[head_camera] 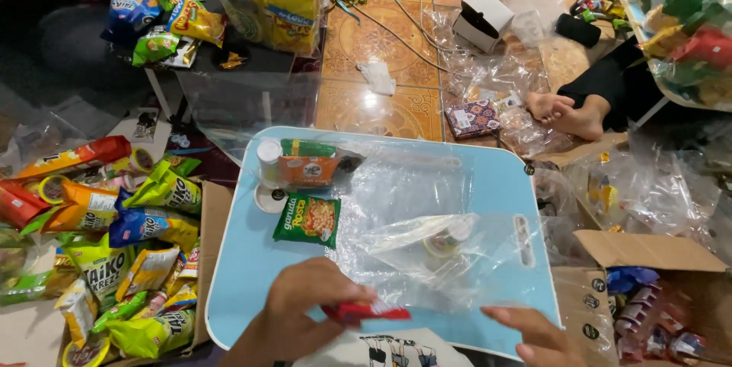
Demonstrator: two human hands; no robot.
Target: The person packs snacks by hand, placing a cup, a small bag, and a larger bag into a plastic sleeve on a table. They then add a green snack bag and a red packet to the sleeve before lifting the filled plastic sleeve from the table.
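Note:
My left hand (293, 313) is at the near edge of a light blue tray table (488, 184), pinching a small red snack packet (366, 311) at the mouth of a clear plastic bag (427, 249). The bag lies on the table with a small round cup inside it (447, 239). My right hand (537, 333) rests on the bag's near edge, fingers flat. A green snack packet (308, 220) lies left of the bag. Behind it are an orange packet (309, 171) and a small white bottle (268, 161).
A cardboard box of several colourful snack packs (122, 245) sits to the left. Another box of packets (656, 313) stands at the right. Loose clear bags (648, 184) cover the tiled floor. Another person's bare feet (568, 111) rest at the far right.

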